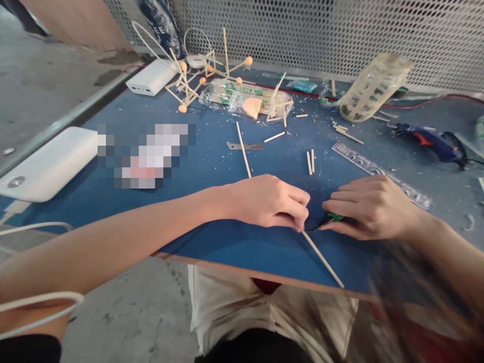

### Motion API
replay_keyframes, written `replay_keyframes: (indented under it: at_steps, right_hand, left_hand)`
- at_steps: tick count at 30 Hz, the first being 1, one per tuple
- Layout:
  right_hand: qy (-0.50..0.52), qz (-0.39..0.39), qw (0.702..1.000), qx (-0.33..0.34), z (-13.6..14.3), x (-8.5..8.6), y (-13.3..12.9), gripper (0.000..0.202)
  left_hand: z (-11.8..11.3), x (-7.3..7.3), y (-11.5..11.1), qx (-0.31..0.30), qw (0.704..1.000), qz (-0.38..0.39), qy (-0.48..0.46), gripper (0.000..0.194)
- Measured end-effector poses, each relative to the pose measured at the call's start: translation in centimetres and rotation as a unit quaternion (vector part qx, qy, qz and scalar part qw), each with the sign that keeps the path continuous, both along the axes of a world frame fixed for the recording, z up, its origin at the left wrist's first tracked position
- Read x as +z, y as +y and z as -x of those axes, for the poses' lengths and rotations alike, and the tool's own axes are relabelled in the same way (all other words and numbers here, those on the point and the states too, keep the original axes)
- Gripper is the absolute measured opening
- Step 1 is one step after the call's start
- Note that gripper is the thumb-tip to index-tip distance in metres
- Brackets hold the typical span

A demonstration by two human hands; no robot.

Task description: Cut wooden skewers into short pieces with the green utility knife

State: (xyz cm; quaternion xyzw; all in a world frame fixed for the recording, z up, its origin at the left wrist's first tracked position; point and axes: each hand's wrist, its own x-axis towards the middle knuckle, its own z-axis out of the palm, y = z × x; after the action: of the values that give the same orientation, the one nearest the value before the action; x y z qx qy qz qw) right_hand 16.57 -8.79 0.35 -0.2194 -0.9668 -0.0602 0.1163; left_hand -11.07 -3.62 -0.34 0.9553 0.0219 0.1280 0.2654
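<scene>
My left hand (280, 204) is closed over a thin wooden stick (323, 259), pinching it at the table's near side. The stick slants from beneath the fingers toward the front edge. My right hand (368, 206) is wrapped around a small tool with a green part (335, 217) and a dark narrow tip; the palm hides most of it. That tip points left and lies close to the stick beside my left fingertips. Whether it touches the stick, I cannot tell. Beyond my left hand, another length of stick (243, 151) crosses a loose knife blade (249, 146).
Short stick pieces (310, 162) lie ahead. A clear ruler (378, 171) and blue glue gun (434, 143) are to the right. Behind are stick frames with orange balls (183, 108), a bag of sticks (242, 96) and a yellowish cylinder (374, 88). White power banks (49, 161) stand left.
</scene>
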Motion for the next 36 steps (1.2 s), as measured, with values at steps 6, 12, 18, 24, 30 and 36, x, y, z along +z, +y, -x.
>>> replay_keyframes:
  at_steps: [6,12,18,24,30,36]
  right_hand:
    - [-0.001,0.004,1.0,0.003,0.0,0.0,0.0,0.025]
    - [0.0,0.0,1.0,0.005,0.0,0.1,0.0,0.023]
    - [-0.005,0.006,1.0,0.01,0.0,0.0,0.1,0.024]
    - [0.03,0.022,0.999,0.003,-0.1,0.2,0.0,0.023]
    - [0.112,0.075,0.991,0.028,0.3,0.5,-0.5,0.033]
    - [0.054,0.045,0.997,0.045,1.2,-0.1,-1.1,0.013]
  left_hand:
    - [-0.1,0.0,0.0,-0.001,1.0,0.002,0.001,0.019]
    - [0.0,0.1,-0.1,-0.002,1.0,-0.002,0.022,0.02]
    - [0.0,0.1,-0.1,0.0,1.0,0.013,0.022,0.02]
    - [0.0,-0.1,0.0,-0.002,1.0,-0.002,0.007,0.021]
    - [0.0,-0.2,0.0,-0.003,1.0,0.006,-0.002,0.02]
    - [0.0,-0.2,-0.2,0.007,1.0,-0.01,0.001,0.02]
